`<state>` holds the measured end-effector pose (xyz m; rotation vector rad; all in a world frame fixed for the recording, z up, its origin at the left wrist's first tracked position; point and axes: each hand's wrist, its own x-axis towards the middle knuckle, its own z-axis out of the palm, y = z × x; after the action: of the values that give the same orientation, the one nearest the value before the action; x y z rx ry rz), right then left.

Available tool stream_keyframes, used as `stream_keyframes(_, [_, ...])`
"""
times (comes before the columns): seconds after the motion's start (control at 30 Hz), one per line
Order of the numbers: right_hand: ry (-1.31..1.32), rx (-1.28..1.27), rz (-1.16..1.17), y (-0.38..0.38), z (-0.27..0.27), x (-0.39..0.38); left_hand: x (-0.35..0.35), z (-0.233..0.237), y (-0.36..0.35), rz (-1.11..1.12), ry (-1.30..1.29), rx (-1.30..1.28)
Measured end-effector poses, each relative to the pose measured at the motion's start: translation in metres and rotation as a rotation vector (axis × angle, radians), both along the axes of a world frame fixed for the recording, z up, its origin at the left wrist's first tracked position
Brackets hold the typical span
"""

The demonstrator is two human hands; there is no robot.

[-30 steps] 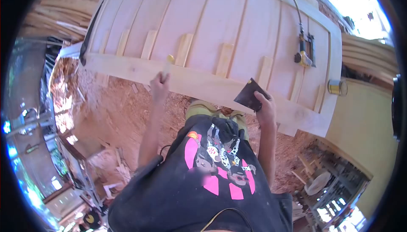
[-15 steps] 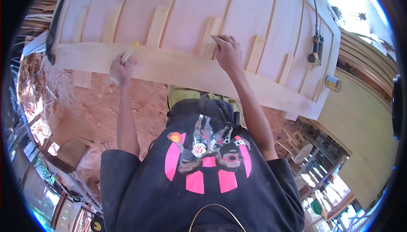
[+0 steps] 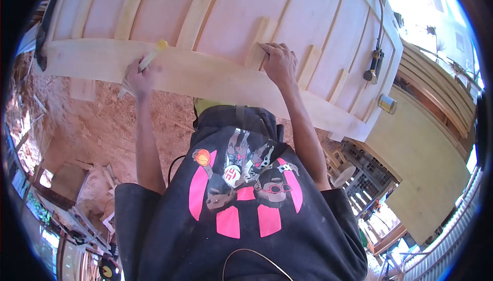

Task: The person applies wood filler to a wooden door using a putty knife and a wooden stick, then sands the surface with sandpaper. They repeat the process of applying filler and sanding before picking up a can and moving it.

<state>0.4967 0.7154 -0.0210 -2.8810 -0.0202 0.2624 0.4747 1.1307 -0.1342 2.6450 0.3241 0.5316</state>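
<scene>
Pale wood makes up the working surface: one large panel [image 3: 241,4] with a plain rail [image 3: 210,70] along its near side, above a floor [image 3: 169,117] covered in reddish-brown dust and shavings. Two hands are present, apart from each other. The left hand [image 3: 138,78] is closed around one pale stick [image 3: 149,59] with a yellow tip [image 3: 162,44]; it is at the near edge of the rail, and the tip points away from the person, over the rail. Whether the tip touches wood cannot be determined. The right hand [image 3: 281,64] is bent, its fingertips at one short raised strip [image 3: 261,37]; whether anything is pinched there cannot be determined. At least six such strips are counted along the rail, three of them to the left of the right hand's strip and at least two to its right. The panel extends beyond both hands, and the stick lies well to the left of the right hand. Further right, one power tool [image 3: 373,68] with one hose [image 3: 380,19] rests on the panel, and one can [image 3: 387,104] is noted near the panel's right end. Beyond are one plywood sheet [image 3: 421,168] and several stacked boards [image 3: 436,91].
</scene>
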Motion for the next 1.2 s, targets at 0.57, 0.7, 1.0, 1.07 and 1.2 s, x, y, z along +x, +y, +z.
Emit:
stream_keyframes(0.57, [0.099, 0.208, -0.007, 0.004, 0.021, -0.040, -0.004, -0.018, 0.006, -0.027, -0.122, 0.030])
stream_keyframes(0.7, [-0.116, 0.041, 0.069, 0.027, 0.005, -0.062, 0.003, -0.003, 0.003, 0.040, 0.032, 0.083])
stream_keyframes(1.0, [-0.020, 0.094, 0.050, 0.015, 0.009, -0.040, 0.001, -0.012, 0.010, 0.040, 0.064, 0.051])
stream_keyframes(1.07, [0.011, 0.053, 0.076, 0.019, 0.010, -0.043, 0.001, -0.012, 0.006, 0.044, 0.075, 0.050])
stream_keyframes(1.2, [0.045, 0.037, 0.113, 0.014, 0.011, -0.048, -0.003, -0.014, 0.009, 0.049, 0.039, 0.057])
